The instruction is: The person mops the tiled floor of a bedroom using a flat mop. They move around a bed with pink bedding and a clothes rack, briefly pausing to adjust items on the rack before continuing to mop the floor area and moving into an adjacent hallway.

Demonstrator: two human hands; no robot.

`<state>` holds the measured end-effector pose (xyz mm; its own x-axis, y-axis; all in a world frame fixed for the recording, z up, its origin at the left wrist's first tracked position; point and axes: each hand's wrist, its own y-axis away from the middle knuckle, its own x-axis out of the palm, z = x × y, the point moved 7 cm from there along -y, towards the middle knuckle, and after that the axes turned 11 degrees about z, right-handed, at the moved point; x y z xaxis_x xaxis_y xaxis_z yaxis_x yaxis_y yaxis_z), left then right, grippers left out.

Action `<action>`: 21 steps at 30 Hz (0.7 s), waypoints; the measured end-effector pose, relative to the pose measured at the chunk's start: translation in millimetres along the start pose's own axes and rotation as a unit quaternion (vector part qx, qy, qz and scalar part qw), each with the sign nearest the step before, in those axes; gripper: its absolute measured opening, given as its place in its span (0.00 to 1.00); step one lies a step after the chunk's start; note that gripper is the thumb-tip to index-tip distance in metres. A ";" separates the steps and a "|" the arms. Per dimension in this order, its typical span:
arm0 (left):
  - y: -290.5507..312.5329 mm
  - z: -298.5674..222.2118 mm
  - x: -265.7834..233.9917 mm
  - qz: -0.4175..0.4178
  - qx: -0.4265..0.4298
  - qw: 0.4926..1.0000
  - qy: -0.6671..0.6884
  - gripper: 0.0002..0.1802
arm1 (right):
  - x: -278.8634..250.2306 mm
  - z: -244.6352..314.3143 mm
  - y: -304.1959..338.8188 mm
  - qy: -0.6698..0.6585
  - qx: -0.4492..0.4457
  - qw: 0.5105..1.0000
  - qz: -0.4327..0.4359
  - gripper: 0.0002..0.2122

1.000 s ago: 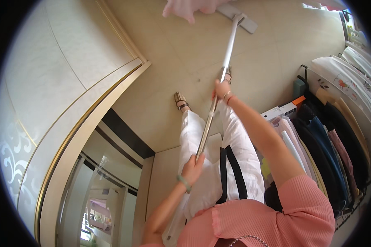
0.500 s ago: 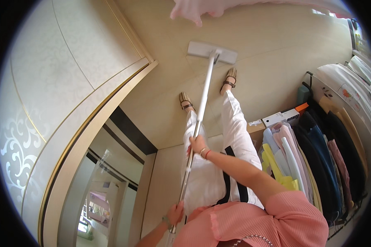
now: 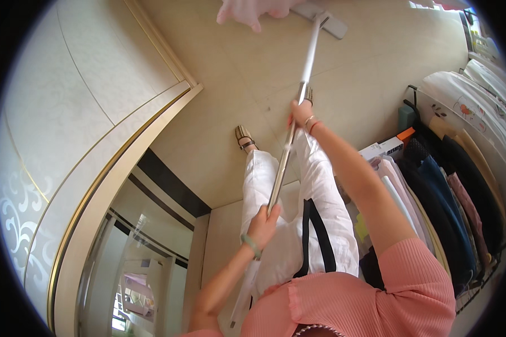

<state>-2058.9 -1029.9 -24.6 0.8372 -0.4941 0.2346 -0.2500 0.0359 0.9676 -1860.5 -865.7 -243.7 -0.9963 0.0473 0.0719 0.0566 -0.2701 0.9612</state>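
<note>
A flat mop (image 3: 311, 56) slants away from me, its upper pole metallic and its lower pole white. Its pale, flat head (image 3: 335, 27) lies on the floor at the far side, the left end tucked beneath a pink frilled cloth (image 3: 257, 12). My right hand (image 3: 301, 112) is wrapped round the middle of the pole, over my right foot. Closer to my body, my left hand (image 3: 262, 229) grips the pole's upper part above my left thigh. The end of the pole past my left hand shows in part beside my leg.
On the left stands a pale patterned cabinet or door panel (image 3: 84, 67) with gold trim. At the right, many clothes (image 3: 433, 191) hang on a black rack, near boxes (image 3: 381, 149) and a white cover (image 3: 461, 95). Beige tiled floor (image 3: 208, 67) stretches ahead.
Both hands have pushed the mop forward and to the right. Its head has slid farther away, partly under the pink cloth. My arms now reach out more, and the view has shifted slightly.
</note>
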 end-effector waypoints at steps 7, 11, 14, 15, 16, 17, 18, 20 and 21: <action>169.1 158.9 4.2 -0.038 -0.172 0.964 0.201 0.20 | 166.2 -155.4 127.0 0.008 0.074 0.993 0.086 0.17; 210.9 189.7 10.6 -0.017 -0.094 0.988 0.121 0.21 | 212.2 -190.6 183.4 -0.081 0.158 0.976 0.124 0.14; 219.7 184.6 25.7 -0.008 -0.184 0.964 0.192 0.22 | 207.8 -201.3 174.5 -0.066 0.153 0.973 0.162 0.13; 217.6 177.6 28.8 -0.006 -0.201 0.960 0.192 0.22 | 200.7 -203.7 163.9 -0.025 0.123 0.977 0.174 0.13; 207.9 169.1 29.5 0.009 -0.206 0.959 0.196 0.22 | 191.9 -205.6 153.6 0.014 0.092 0.978 0.185 0.14; 197.8 169.4 33.2 0.018 -0.216 0.953 0.213 0.23 | 184.0 -191.1 150.8 0.008 0.107 0.973 0.206 0.14; 181.1 161.1 30.9 0.032 -0.218 0.951 0.219 0.23 | 162.9 -174.9 131.7 0.069 0.051 0.986 0.143 0.15; 131.4 113.7 24.5 0.045 -0.207 0.957 0.199 0.23 | 99.6 -154.0 66.7 0.183 -0.045 0.981 0.036 0.15; 111.5 102.2 29.8 0.034 -0.177 0.961 0.210 0.23 | 94.8 -115.8 72.0 0.082 -0.002 0.992 0.100 0.16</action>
<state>-2111.6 -1129.4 80.8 0.9659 -0.0878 0.2434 -0.1924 0.3851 0.9026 -1958.4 -992.0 -198.5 -0.9620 -0.1656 0.2170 0.2550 -0.2618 0.9308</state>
